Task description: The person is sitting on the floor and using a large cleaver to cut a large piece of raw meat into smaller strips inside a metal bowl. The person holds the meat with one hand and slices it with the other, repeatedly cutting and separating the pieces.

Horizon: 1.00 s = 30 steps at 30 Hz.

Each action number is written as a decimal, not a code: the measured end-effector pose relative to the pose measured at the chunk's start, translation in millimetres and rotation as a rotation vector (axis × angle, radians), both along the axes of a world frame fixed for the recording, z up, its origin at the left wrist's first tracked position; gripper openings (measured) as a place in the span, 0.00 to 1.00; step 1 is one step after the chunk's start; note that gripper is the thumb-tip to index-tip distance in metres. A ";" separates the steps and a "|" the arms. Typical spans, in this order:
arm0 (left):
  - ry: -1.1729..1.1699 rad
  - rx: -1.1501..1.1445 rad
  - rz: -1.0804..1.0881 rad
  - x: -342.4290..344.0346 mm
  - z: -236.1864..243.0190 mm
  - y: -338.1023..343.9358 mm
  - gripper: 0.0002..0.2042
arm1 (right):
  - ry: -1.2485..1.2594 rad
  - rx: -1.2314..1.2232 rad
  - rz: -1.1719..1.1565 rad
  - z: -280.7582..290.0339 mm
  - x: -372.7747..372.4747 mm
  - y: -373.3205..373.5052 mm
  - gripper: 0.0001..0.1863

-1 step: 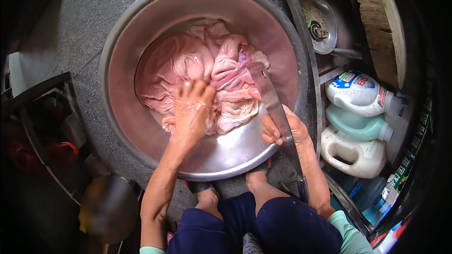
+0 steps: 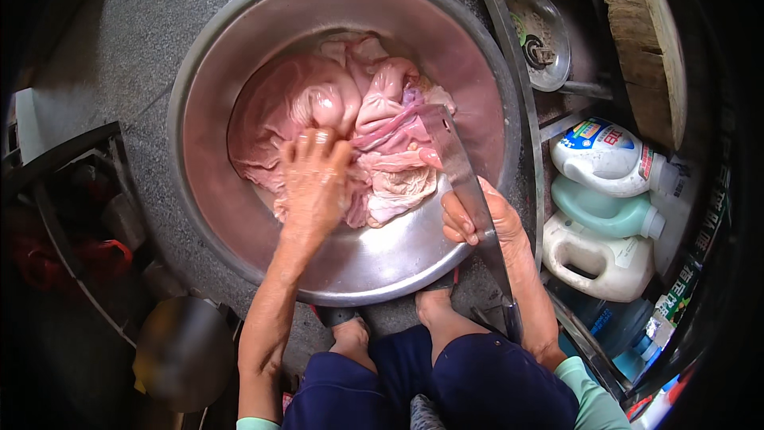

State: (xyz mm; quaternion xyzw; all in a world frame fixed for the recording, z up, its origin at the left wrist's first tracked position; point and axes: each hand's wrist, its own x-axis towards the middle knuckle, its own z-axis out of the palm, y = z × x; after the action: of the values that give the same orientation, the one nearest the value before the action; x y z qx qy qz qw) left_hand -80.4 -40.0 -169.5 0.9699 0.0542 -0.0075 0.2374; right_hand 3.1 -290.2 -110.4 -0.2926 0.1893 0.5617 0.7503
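A wide steel basin (image 2: 208, 137) holds a pile of wet pink meat (image 2: 282, 99), like tripe or offal, in shallow water. My left hand (image 2: 313, 179) lies palm down on its lower left part, fingers slightly bent and apart, tips touching it. My right hand (image 2: 497, 211), at the basin's right, has its fingers curled by the middle of a long metal blade (image 2: 452, 155), seemingly gripping it. The blade slants from the meat's right side, where a hole shows at its top end, down along my right forearm.
Bottles and jugs (image 2: 601, 259) lie stacked at right, below a thick wooden slab (image 2: 641, 48) and a round dish (image 2: 549, 16) on metal framing. A dark rack (image 2: 60, 151) stands left, with a red item (image 2: 48, 267) and a blurred round object (image 2: 183, 354). My feet (image 2: 434, 306) are below the basin.
My left hand has slid a little left and up across the meat. My right hand and the blade stay in place.
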 end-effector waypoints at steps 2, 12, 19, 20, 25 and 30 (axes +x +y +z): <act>0.018 0.120 0.127 2.1 -7.2 16.4 0.14 | -0.007 -0.041 -0.005 2.3 -1.5 0.7 0.33; 0.046 -0.126 0.085 22.6 -9.1 -20.6 0.09 | -0.038 0.137 -0.028 -5.0 -0.3 2.9 0.36; 0.301 -0.860 0.166 -2.1 2.6 -20.4 0.07 | 0.046 0.145 -0.038 -11.7 -5.9 -1.5 0.35; 0.129 -0.816 0.136 -16.4 10.0 -23.2 0.07 | 0.108 0.124 -0.021 -11.3 -8.3 5.1 0.35; 0.002 -0.604 0.160 -58.1 38.7 -37.5 0.06 | 0.167 0.113 0.091 -10.5 -32.1 56.7 0.28; 0.242 -1.113 0.620 -85.9 62.3 -23.8 0.09 | 0.214 -0.045 0.182 -16.5 -40.0 73.6 0.20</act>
State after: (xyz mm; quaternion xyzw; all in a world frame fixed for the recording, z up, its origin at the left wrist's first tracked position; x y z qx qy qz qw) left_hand -166.3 -63.8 -107.2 0.6336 0.3460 -0.0750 0.6879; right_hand -36.9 -216.5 -126.9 -0.2635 0.2536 0.6511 0.6651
